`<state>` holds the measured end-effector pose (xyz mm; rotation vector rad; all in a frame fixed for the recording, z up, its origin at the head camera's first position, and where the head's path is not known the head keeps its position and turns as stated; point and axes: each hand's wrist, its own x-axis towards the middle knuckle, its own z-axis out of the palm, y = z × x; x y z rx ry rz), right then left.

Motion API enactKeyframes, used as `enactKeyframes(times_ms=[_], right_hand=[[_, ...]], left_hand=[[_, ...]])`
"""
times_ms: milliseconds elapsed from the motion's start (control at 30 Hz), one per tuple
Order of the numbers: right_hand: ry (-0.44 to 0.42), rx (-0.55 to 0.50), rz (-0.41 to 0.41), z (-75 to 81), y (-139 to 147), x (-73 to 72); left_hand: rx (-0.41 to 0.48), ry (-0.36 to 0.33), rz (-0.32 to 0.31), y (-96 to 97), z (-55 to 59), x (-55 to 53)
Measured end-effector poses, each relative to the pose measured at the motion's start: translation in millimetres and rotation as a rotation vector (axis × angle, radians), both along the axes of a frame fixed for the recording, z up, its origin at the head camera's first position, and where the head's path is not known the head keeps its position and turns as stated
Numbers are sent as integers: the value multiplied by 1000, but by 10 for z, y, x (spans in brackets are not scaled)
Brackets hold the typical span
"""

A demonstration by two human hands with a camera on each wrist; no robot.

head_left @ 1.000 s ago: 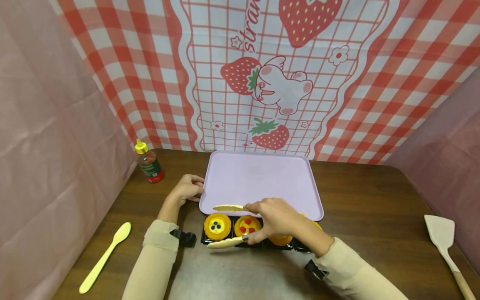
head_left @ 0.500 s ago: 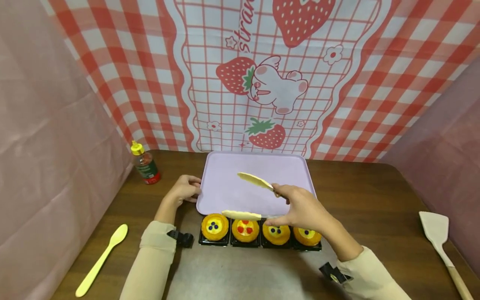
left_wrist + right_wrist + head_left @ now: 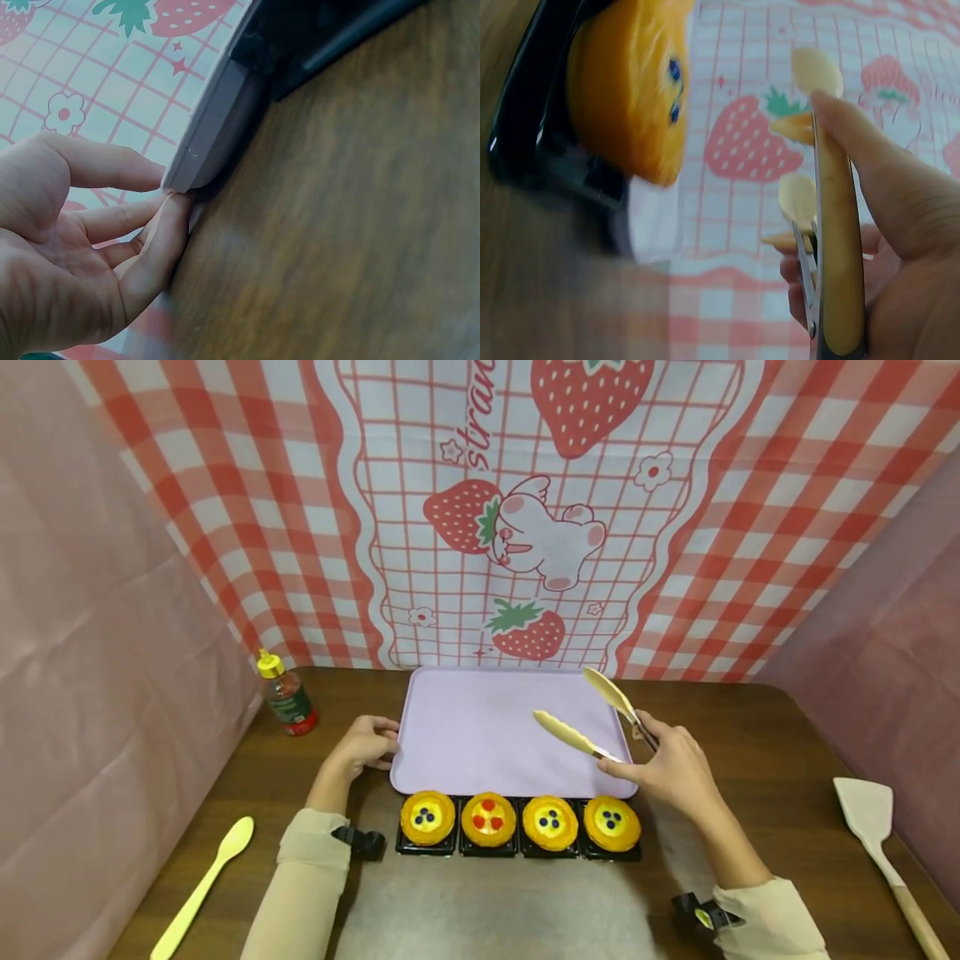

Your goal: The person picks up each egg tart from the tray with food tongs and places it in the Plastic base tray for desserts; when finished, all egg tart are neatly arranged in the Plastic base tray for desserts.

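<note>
A pair of tongs [image 3: 567, 732] with cream-coloured scalloped tips is in my right hand [image 3: 678, 772]; the tips are spread apart, with nothing between them. They overlap the right part of a pale purple tray [image 3: 480, 735]. In the right wrist view the thumb lies along the wooden handle [image 3: 841, 262]. My left hand [image 3: 362, 746] pinches the tray's left edge, with fingertips at the rim [image 3: 196, 139]. Along the tray's near side stand several tarts in black square holders: one with red fruit [image 3: 488, 821], others topped with blue berries, such as the rightmost tart [image 3: 612, 824].
A yellow spoon [image 3: 206, 881] lies at the left of the table. Behind it stands a squeeze bottle [image 3: 288, 697] with a yellow cap. On the far right lies a white spatula [image 3: 868, 810] with a wooden handle. A checked strawberry cloth [image 3: 450, 635] hangs at the back.
My right hand has lifted the tongs off the tarts and carried them right and back, over the tray's right side. The left hand stays at the tray's edge.
</note>
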<state>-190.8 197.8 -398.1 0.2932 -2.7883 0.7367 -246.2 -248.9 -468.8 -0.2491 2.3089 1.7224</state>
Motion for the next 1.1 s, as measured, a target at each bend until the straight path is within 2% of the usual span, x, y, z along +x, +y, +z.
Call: enactKeyframes(times_ms=[133, 267, 533, 700, 933, 1100], right_hand=[[27, -40, -130, -55, 162, -31], [0, -45, -251, -154, 313, -55], [-107, -24, -378, -440, 508, -93], [-184, -26, -420, -554, 584, -87], [-169, -13, -408, -607, 615, -100], [-237, -80, -403, -633, 604, -83]], left_hand=[[-11, 6, -6, -19, -14, 3], [-14, 13, -12, -38, -24, 9], [-10, 14, 5, -85, -39, 8], [6, 11, 2, -85, -41, 14], [1, 12, 0, -81, -36, 7], [0, 6, -7, -92, -39, -10]])
